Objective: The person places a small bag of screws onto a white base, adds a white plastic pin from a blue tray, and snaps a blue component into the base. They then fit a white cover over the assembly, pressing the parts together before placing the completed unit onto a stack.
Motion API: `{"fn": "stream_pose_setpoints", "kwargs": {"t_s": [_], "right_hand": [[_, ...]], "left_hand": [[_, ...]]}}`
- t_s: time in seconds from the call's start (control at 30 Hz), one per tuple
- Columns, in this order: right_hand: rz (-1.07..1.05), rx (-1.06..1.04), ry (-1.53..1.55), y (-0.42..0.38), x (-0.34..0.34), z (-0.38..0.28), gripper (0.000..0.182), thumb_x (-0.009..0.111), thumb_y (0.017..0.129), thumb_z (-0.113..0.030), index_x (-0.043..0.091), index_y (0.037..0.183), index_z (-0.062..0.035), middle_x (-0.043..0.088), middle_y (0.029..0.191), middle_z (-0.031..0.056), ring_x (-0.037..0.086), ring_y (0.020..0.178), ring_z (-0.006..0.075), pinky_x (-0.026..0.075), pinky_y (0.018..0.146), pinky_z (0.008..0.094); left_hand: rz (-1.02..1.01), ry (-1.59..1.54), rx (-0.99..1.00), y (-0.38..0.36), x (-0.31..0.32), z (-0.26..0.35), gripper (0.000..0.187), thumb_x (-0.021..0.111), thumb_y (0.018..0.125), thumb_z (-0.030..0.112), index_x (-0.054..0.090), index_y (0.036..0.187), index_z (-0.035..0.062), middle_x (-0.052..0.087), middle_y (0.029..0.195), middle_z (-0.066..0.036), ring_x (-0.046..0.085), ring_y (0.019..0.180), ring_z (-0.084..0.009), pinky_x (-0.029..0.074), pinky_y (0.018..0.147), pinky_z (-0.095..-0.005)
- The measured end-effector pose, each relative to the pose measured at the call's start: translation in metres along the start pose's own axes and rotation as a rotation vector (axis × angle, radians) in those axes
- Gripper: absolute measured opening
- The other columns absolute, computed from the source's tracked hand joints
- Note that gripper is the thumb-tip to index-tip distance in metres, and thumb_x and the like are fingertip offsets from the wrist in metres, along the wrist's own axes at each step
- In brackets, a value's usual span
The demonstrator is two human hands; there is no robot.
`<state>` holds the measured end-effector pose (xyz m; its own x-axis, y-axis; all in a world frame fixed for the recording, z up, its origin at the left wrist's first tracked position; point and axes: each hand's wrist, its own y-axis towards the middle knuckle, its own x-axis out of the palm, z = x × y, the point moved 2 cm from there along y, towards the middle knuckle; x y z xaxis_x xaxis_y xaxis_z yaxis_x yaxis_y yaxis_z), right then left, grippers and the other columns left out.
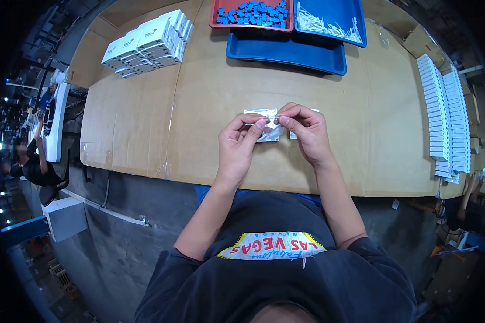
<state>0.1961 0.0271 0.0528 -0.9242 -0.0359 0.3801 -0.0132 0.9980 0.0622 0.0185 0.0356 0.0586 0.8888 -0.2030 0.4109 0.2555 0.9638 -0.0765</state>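
Observation:
Both hands meet at the middle of the cardboard-covered table. My left hand (241, 142) is closed, its thumb and forefinger pinching one end of a small, thin, pale piece (272, 117). Thumb and fingers of my right hand (308, 134) pinch the other end. The piece is too small to identify. Just behind and below the fingertips lies a white plastic part (269, 138) with openings in it, partly covered by the hands. Another white part (293, 135) shows beside it, mostly hidden by my right hand.
A red tray (214, 22) of blue pieces and a blue tray (361, 43) of white stick-like pieces stand at the back, with another blue tray (285, 60) in front. White units are stacked at left (145, 43) and right (436, 118). A person (37, 164) sits far left.

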Motion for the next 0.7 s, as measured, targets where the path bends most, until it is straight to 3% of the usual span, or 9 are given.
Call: {"fn": "stream_pose_setpoints", "kwargs": {"t_s": [0.17, 0.27, 0.37, 0.57, 0.7], "right_hand": [[-0.004, 0.037, 0.013, -0.003, -0.005, 0.004, 0.005, 0.069, 0.098, -0.001, 0.073, 0.101, 0.0010, 0.071, 0.101, 0.0056, 0.067, 0.097, 0.0138, 0.053, 0.090, 0.0285], [-0.048, 0.036, -0.033, -0.003, -0.005, 0.001, 0.006, 0.069, 0.098, -0.001, 0.074, 0.102, 0.0009, 0.071, 0.103, 0.0062, 0.066, 0.100, 0.0141, 0.053, 0.090, 0.0296], [-0.121, -0.056, -0.062, -0.001, -0.005, 0.002, 0.008, 0.069, 0.097, -0.001, 0.074, 0.104, 0.0009, 0.071, 0.112, 0.0086, 0.065, 0.107, 0.0156, 0.053, 0.094, 0.0308], [-0.174, -0.017, -0.122, -0.001, -0.013, -0.005, 0.014, 0.068, 0.097, 0.001, 0.074, 0.110, 0.0008, 0.067, 0.131, 0.0127, 0.064, 0.118, 0.0184, 0.054, 0.099, 0.0320], [-0.099, 0.019, -0.133, -0.003, -0.016, -0.007, 0.020, 0.070, 0.096, 0.000, 0.071, 0.117, 0.0004, 0.069, 0.128, 0.0110, 0.065, 0.112, 0.0154, 0.057, 0.092, 0.0301]], "left_hand": [[0.000, 0.038, -0.098, 0.003, -0.004, -0.005, 0.027, 0.058, 0.109, 0.028, 0.069, 0.114, 0.0033, 0.073, 0.110, -0.007, 0.068, 0.092, -0.0108, 0.056, 0.084, -0.0297], [0.077, -0.105, -0.342, 0.004, -0.014, -0.010, 0.032, 0.054, 0.111, 0.032, 0.066, 0.119, 0.0024, 0.072, 0.106, -0.007, 0.068, 0.089, -0.0123, 0.056, 0.080, -0.0315], [-0.158, -0.354, -0.625, 0.001, -0.025, -0.022, 0.033, 0.060, 0.108, 0.032, 0.065, 0.124, 0.0029, 0.071, 0.103, -0.005, 0.066, 0.085, -0.0120, 0.055, 0.077, -0.0299], [-0.010, -0.298, -0.495, -0.001, -0.024, -0.020, 0.027, 0.067, 0.104, 0.024, 0.066, 0.124, 0.0059, 0.070, 0.101, -0.002, 0.065, 0.082, -0.0083, 0.054, 0.074, -0.0262], [0.067, -0.134, -0.385, 0.001, -0.023, -0.019, 0.022, 0.068, 0.103, 0.015, 0.065, 0.123, 0.0047, 0.069, 0.099, -0.003, 0.066, 0.085, -0.0085, 0.057, 0.072, -0.0250]]}}
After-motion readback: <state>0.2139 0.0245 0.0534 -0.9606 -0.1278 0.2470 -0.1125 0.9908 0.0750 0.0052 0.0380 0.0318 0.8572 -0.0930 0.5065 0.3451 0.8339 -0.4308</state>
